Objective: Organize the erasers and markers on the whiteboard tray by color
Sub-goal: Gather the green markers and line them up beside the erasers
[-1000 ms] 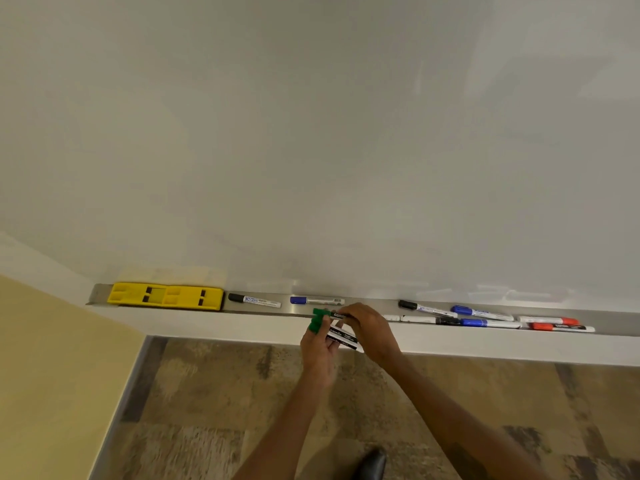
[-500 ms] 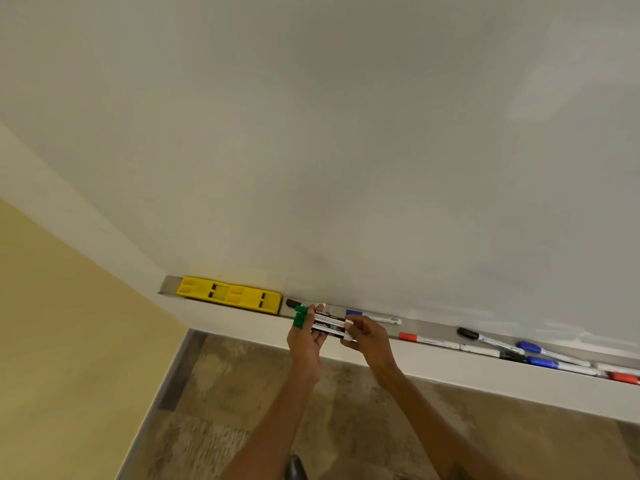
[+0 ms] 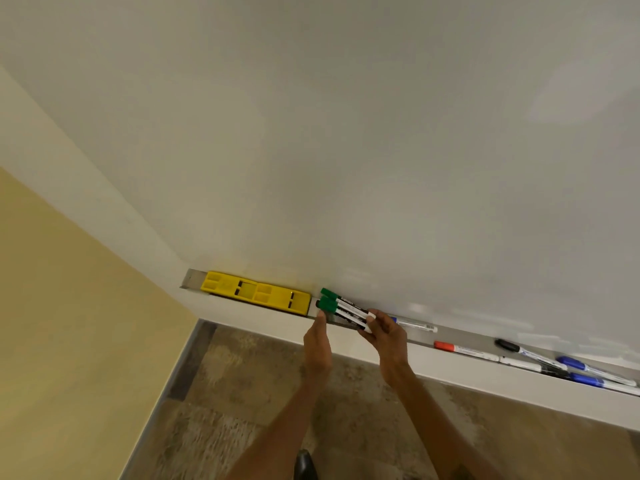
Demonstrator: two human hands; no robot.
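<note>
Head view: whiteboard (image 3: 346, 133) filling the upper frame, metal tray (image 3: 467, 341) running along its lower edge toward the lower right. Yellow eraser (image 3: 256, 294) lying at the tray's left end. Right hand (image 3: 388, 336) at centre, fingers closed around the rear ends of two green markers (image 3: 341, 306), held just above the tray, caps close to the eraser. Left hand (image 3: 317, 342) beside, fingers close together, fingertip under the green caps; actual grip cannot be told. Blue, red and black markers lying further right.
</note>
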